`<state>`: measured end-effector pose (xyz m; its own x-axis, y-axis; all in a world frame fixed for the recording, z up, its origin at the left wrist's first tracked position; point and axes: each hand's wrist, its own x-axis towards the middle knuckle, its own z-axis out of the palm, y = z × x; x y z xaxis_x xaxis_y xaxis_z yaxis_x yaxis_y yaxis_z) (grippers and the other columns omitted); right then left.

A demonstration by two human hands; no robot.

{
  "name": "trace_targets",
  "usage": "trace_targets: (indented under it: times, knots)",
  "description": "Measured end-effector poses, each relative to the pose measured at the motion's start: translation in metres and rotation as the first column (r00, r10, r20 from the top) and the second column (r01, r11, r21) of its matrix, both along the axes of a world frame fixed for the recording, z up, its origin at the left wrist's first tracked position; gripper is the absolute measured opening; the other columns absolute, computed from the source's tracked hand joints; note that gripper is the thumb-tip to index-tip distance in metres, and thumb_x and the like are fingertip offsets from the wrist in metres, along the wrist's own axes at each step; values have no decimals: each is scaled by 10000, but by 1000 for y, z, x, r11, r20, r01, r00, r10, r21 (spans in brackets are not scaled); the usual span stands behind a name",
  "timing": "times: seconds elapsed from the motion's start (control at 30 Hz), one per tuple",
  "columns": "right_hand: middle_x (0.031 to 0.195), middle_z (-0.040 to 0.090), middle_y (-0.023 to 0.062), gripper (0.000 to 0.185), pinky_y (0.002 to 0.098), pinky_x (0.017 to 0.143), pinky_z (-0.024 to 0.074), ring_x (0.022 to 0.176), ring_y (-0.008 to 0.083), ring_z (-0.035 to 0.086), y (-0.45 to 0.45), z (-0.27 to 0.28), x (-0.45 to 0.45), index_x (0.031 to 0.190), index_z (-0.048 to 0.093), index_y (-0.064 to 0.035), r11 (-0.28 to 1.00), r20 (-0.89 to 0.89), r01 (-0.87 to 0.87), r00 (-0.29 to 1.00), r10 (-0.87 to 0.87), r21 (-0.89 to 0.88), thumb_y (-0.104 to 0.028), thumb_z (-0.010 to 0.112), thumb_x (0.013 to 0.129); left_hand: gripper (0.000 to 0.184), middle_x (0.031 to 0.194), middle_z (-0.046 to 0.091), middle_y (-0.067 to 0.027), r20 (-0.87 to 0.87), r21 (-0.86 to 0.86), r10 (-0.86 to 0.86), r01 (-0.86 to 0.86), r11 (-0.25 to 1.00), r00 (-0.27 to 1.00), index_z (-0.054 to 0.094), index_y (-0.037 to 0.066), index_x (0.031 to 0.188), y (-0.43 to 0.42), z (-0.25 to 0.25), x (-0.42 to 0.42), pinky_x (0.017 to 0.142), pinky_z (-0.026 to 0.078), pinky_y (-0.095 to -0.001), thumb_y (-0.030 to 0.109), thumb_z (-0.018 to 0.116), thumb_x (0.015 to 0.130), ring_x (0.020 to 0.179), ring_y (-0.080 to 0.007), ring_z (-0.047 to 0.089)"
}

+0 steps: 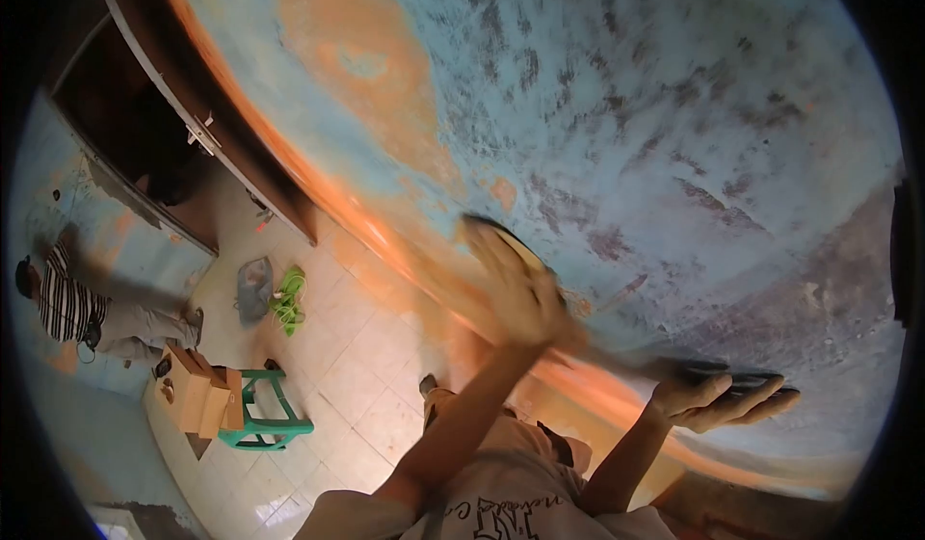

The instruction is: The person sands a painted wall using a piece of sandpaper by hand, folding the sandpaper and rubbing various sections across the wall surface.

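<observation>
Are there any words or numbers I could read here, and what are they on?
Big letters on the shirt: they look like "NT", but the picture's edge cuts them off, so I'm not sure.
Curly writing on the same shirt: too unclear to read.
Dark marks on the box: too small to tell if they are words.
I can't read any number or sign.

So the wall is right in front of you, and off to your left there's a box on a stool — bag and bundle side by side on the floor nearby, another person farther left.
</observation>
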<state>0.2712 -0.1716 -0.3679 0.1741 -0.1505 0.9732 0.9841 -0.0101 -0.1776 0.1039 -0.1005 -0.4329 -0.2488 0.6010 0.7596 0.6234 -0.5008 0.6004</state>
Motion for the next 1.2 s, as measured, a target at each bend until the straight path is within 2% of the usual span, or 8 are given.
trace_targets:
  times: [0.33, 0.47, 0.6, 0.8, 0.87, 0.93, 1.0, 1.2]
  knots:
    - [1499, 255, 264, 467, 502, 1125, 238, 1405, 371, 251, 11, -12, 13, 1363, 433, 68, 979, 33, -169, 985, 167, 110, -237, 422, 1010, 669, 1501, 98, -361, -56, -60, -97, 93, 994, 994, 144, -124, 1438, -27, -21, 34, 1174, 64, -495, 96, 451, 885, 1413, -494, 76]
    - [1497, 257, 268, 461, 505, 1125, 235, 1406, 377, 246, 5, -9, 12, 1363, 439, 60, 996, 53, -80, 996, 77, 45, -235, 421, 1010, 761, 1515, 93, -332, -207, -265, 290, -339, 903, 934, 154, -133, 1433, 13, 42, -22, 1159, 103, -530, 120, 533, 824, 1406, -485, 109]
    - [1492, 270, 267, 453, 494, 1124, 235, 1403, 381, 248, 5, -7, 11, 1359, 450, 57, 998, 71, -42, 997, 39, 46, -228, 426, 1007, 762, 1525, 124, -295, 125, -79, 245, -237, 968, 961, 147, -118, 1445, 59, 23, -82, 1153, 158, -504, 152, 527, 843, 1406, -438, 177]
    - [1490, 285, 258, 447, 486, 1119, 239, 1397, 368, 262, 8, -5, 7, 1354, 467, 46, 996, 30, -59, 998, 57, 63, -227, 440, 1001, 661, 1531, 167, -260, -509, -644, 194, -520, 561, 839, 182, -26, 1479, 34, -129, 9, 1151, 169, -494, 166, 440, 902, 1396, -402, 236]
    - [1490, 290, 252, 449, 484, 1121, 234, 1400, 363, 257, 5, -4, 9, 1357, 464, 46, 998, 52, -53, 997, 51, 46, -224, 442, 999, 661, 1537, 194, -232, -578, -732, -78, -473, 491, 813, 176, -34, 1477, -6, -3, 6, 1157, 179, -444, 171, 435, 904, 1394, -370, 262]
    - [1491, 290, 250, 447, 483, 1123, 229, 1403, 364, 251, 5, -10, 11, 1357, 465, 46, 996, 33, -80, 996, 78, 48, -218, 445, 996, 627, 1536, 192, -243, -629, -517, 185, -584, 626, 755, 181, -63, 1466, 23, 48, -49, 1167, 167, -408, 194, 381, 929, 1399, -335, 275]
    - [1492, 291, 249, 445, 483, 1123, 228, 1404, 364, 247, 5, -10, 12, 1356, 467, 45, 998, 45, -51, 998, 49, 40, -215, 445, 995, 610, 1535, 200, -242, 51, -297, 279, -252, 921, 959, 228, -67, 1456, 29, 27, -74, 1167, 168, -403, 179, 386, 921, 1401, -339, 274]
    - [1495, 293, 243, 441, 485, 1125, 222, 1405, 363, 243, 6, -10, 4, 1350, 477, 43, 997, 11, -63, 998, 62, 54, -216, 446, 994, 630, 1520, 246, -227, -358, -302, 444, -552, 777, 821, 201, -12, 1477, 19, -38, -43, 1135, 245, -403, 146, 434, 914, 1380, -373, 287]
